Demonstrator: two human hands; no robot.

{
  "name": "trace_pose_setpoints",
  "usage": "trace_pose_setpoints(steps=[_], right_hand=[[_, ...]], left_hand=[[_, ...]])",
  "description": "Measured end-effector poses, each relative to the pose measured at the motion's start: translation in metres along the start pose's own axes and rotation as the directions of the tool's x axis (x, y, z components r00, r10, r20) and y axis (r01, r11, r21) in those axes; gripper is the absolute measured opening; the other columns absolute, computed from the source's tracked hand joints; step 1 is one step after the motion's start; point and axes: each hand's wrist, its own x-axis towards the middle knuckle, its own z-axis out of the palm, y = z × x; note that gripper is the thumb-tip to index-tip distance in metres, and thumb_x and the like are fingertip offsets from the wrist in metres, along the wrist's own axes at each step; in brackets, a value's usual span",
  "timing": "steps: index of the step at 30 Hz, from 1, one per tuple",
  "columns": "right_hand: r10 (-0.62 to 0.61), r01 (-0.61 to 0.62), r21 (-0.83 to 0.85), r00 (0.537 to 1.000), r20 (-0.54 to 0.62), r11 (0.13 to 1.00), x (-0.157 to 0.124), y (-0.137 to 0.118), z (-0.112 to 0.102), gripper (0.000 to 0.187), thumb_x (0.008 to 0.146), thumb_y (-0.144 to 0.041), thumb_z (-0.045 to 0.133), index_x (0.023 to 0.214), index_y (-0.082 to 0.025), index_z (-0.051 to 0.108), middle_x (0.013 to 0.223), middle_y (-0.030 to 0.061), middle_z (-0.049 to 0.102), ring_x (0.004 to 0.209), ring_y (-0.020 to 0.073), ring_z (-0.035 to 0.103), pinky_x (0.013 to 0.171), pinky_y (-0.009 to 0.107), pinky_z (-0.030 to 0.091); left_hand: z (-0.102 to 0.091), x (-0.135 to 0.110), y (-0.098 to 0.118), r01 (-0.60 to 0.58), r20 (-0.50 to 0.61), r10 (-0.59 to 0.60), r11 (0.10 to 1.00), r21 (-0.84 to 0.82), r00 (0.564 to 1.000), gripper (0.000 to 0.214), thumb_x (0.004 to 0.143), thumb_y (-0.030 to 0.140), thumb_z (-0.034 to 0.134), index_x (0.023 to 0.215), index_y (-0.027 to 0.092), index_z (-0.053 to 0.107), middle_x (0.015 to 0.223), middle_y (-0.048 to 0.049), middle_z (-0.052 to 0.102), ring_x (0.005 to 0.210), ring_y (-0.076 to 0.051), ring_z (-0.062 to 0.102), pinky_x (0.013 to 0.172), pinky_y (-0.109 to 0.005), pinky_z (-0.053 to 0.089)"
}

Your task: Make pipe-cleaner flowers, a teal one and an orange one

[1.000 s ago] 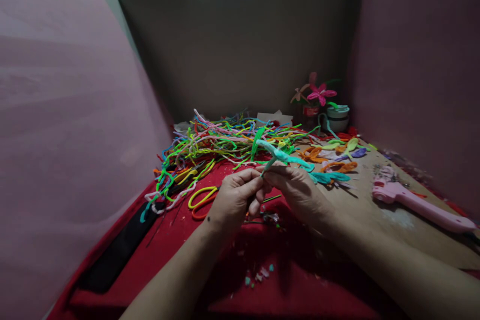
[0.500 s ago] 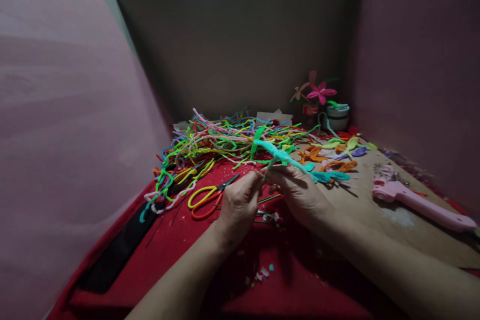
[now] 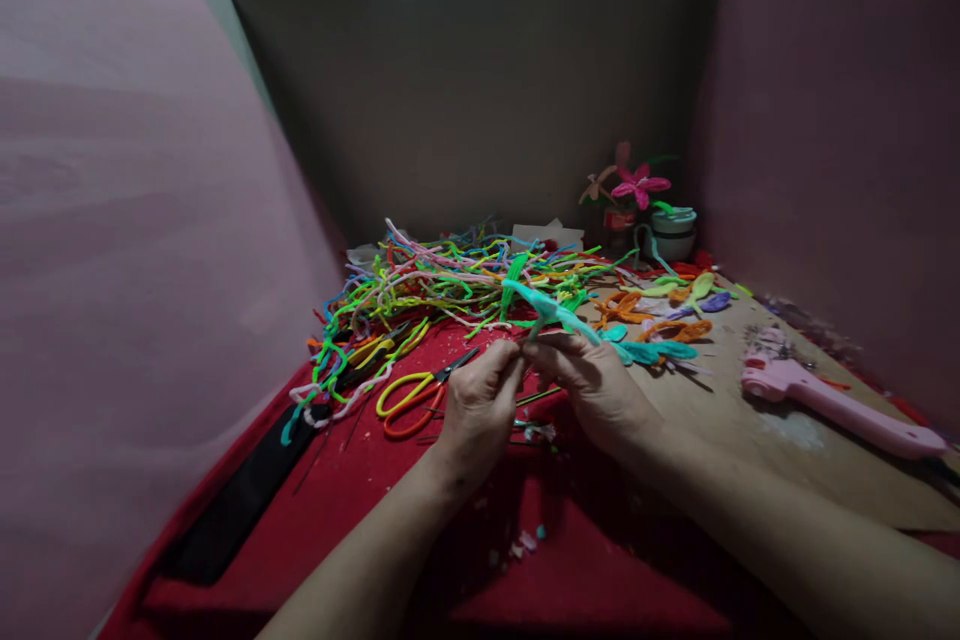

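Fingertips meet at the centre, where my left hand (image 3: 480, 400) and my right hand (image 3: 604, 385) both pinch the lower end of a turquoise pipe-cleaner flower (image 3: 553, 306). Its fuzzy petals spread above my fingers; the stem between them is mostly hidden. Scissors (image 3: 411, 403) with a yellow and a red handle lie left of my left hand. Beyond my right hand, teal pipe-cleaner petals (image 3: 656, 352) rest on a brown board (image 3: 720, 450). Just behind the held flower is a bright green pipe-cleaner piece (image 3: 514, 282).
A tangled heap of coloured pipe cleaners (image 3: 420, 275) covers the back of the red cloth (image 3: 360, 540). On the right lies a pink glue gun (image 3: 840, 405); a black strip (image 3: 244, 500) lies left. Potted pipe-cleaner flowers (image 3: 641, 185) stand behind, near the walls.
The turquoise flower has tilted and shifted slightly left, and my right hand's fingers have moved a little with it. Both hands keep their pinch; the view has shifted slightly.
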Motion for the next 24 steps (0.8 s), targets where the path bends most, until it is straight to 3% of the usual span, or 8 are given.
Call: trace_pose_setpoints(steps=[3, 6, 11, 18, 20, 22, 24], right_hand=[[-0.036, 0.038, -0.041, 0.998, 0.046, 0.998, 0.002, 0.001, -0.002, 0.011, 0.069, -0.03, 0.068, 0.071, -0.02, 0.069, 0.07, -0.0012, 0.061, 0.068, 0.013, 0.049, 0.069, 0.028, 0.037], [-0.072, 0.077, -0.071, 0.995, 0.072, 0.994, 0.003, -0.001, -0.003, 0.012, 0.07, -0.03, 0.067, 0.064, -0.019, 0.068, 0.068, -0.0004, 0.06, 0.069, 0.0135, 0.049, 0.068, 0.029, 0.038], [-0.062, 0.066, -0.054, 0.995, 0.083, 0.996, 0.004, -0.002, -0.004, 0.006, 0.068, -0.025, 0.069, 0.066, -0.02, 0.069, 0.065, -0.0009, 0.06, 0.064, 0.0121, 0.048, 0.065, 0.028, 0.039], [0.048, -0.062, 0.063, 0.978, 0.204, 0.996, 0.006, 0.007, -0.008, 0.023, 0.071, -0.027, 0.068, 0.093, -0.019, 0.07, 0.078, 0.0027, 0.066, 0.073, 0.0157, 0.056, 0.073, 0.033, 0.043], [0.061, -0.085, 0.105, 0.973, 0.221, 0.991, 0.006, 0.007, -0.006, 0.021, 0.072, -0.026, 0.068, 0.09, -0.018, 0.071, 0.075, 0.0029, 0.066, 0.072, 0.0154, 0.056, 0.074, 0.033, 0.043], [0.046, -0.076, 0.152, 0.981, 0.191, 0.985, 0.005, 0.007, -0.004, 0.016, 0.07, -0.026, 0.069, 0.084, -0.018, 0.071, 0.072, 0.0022, 0.066, 0.069, 0.0145, 0.056, 0.071, 0.031, 0.043], [0.042, -0.063, 0.171, 0.991, 0.125, 0.983, 0.004, 0.007, -0.003, 0.013, 0.067, -0.026, 0.07, 0.078, -0.018, 0.071, 0.07, 0.0009, 0.065, 0.067, 0.0134, 0.054, 0.067, 0.028, 0.042]], left_hand=[[-0.002, 0.003, 0.005, 0.253, 0.075, -0.242, 0.927, -0.277, 0.968, 0.017, 0.084, 0.028, 0.05, 0.071, 0.017, 0.054, 0.054, 0.0058, 0.039, 0.046, -0.005, 0.032, 0.044, -0.017, 0.028], [-0.003, 0.005, 0.011, 0.381, 0.148, -0.354, 0.802, -0.46, 0.924, 0.021, 0.08, 0.031, 0.056, 0.067, 0.016, 0.051, 0.05, 0.0074, 0.037, 0.042, -0.003, 0.028, 0.04, -0.016, 0.023], [-0.007, 0.007, 0.016, 0.443, 0.234, -0.381, 0.689, -0.573, 0.895, 0.021, 0.077, 0.032, 0.061, 0.069, 0.015, 0.054, 0.048, 0.0077, 0.039, 0.037, -0.001, 0.028, 0.036, -0.014, 0.021], [-0.019, 0.01, 0.009, 0.61, 0.522, -0.315, 0.405, -0.682, 0.793, 0.015, 0.078, 0.029, 0.059, 0.075, 0.016, 0.052, 0.048, 0.0092, 0.039, 0.032, 0.001, 0.014, 0.031, -0.013, 0.017], [-0.02, 0.011, 0.007, 0.612, 0.527, -0.312, 0.444, -0.655, 0.791, 0.015, 0.077, 0.03, 0.058, 0.075, 0.016, 0.052, 0.048, 0.009, 0.039, 0.031, 0.0, 0.015, 0.03, -0.014, 0.017], [-0.017, 0.01, 0.007, 0.544, 0.429, -0.342, 0.615, -0.571, 0.836, 0.02, 0.078, 0.033, 0.057, 0.069, 0.016, 0.051, 0.049, 0.007, 0.043, 0.032, -0.002, 0.025, 0.032, -0.016, 0.022], [-0.013, 0.007, 0.007, 0.397, 0.252, -0.319, 0.828, -0.394, 0.914, 0.024, 0.08, 0.034, 0.054, 0.065, 0.016, 0.05, 0.05, 0.0052, 0.044, 0.038, -0.004, 0.035, 0.037, -0.017, 0.028]])
